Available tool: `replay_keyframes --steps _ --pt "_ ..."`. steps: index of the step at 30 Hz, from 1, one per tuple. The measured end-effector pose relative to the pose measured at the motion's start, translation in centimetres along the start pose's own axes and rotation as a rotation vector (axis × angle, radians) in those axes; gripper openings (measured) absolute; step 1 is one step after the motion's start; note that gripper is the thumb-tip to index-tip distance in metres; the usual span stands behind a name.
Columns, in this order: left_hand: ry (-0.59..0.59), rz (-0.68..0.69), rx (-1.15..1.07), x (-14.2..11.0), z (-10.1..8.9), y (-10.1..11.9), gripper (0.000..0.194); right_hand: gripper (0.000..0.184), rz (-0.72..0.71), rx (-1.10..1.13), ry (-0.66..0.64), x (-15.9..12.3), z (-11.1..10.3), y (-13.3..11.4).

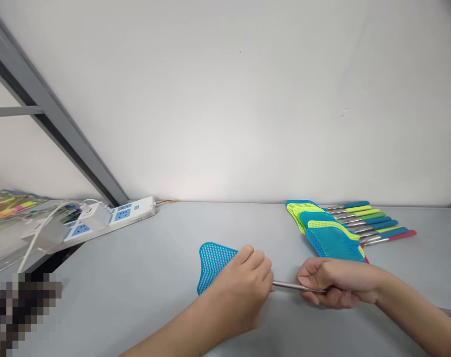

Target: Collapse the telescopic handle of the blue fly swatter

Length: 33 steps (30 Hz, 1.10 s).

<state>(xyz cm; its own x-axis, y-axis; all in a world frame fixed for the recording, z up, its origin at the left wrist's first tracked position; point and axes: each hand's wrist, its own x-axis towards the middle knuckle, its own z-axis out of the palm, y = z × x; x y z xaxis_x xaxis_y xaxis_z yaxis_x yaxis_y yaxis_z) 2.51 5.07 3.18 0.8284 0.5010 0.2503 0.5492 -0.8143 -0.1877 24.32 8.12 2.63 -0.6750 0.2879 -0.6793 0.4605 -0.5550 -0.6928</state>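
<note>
Grey worktop (136, 297) is seeing both hands busy, left hand (244, 287) closing around the blue fly swatter (212, 267) near its head, right hand (333, 282) wrapping the steel shaft (288, 286), so it's bridging them.

Left hand (240, 290) and right hand (333, 282) both curled closed, facing each other, just apart.

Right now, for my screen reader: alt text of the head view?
A blue fly swatter is held by its steel shaft, left hand near the mesh, right hand further along. Beyond lie stacked swatter heads, a row of handles and a power strip.
</note>
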Motion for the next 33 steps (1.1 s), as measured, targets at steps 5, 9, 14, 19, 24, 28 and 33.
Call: replay_keyframes --steps 5,9,14,19,24,28,33 --pt "-0.099 -0.086 -0.195 0.1 -0.8 -0.5 0.02 0.027 -0.142 -0.325 0.172 -1.2 1.0 -1.0" --pt "-0.162 -0.161 -0.332 0.2 -1.7 -1.5 0.024 0.03 -0.294 -0.604 0.33 -1.8 1.1 -1.8" --pt "-0.145 -0.183 -0.362 0.3 -1.9 -2.0 0.024 0.033 -0.35 -0.743 0.539 -1.6 0.7 -2.0" --pt "-0.066 -0.118 -0.176 0.6 -1.5 -1.4 0.021 0.03 -0.302 -0.622 0.592 -1.4 1.5 -1.8" --pt "0.002 0.004 -0.01 0.7 -1.2 -0.8 0.017 0.033 -0.234 -0.357 0.421 -0.8 2.3 -1.3" --pt "0.012 0.019 -0.002 0.5 -0.9 -0.6 0.017 0.029 -0.174 -0.19 0.351 -0.5 2.5 -1.1" --pt "0.037 0.049 0.032 0.3 -0.1 -0.5 0.008 0.022 -0.059 -0.033 0.187 0.1 2.8 -1.1"
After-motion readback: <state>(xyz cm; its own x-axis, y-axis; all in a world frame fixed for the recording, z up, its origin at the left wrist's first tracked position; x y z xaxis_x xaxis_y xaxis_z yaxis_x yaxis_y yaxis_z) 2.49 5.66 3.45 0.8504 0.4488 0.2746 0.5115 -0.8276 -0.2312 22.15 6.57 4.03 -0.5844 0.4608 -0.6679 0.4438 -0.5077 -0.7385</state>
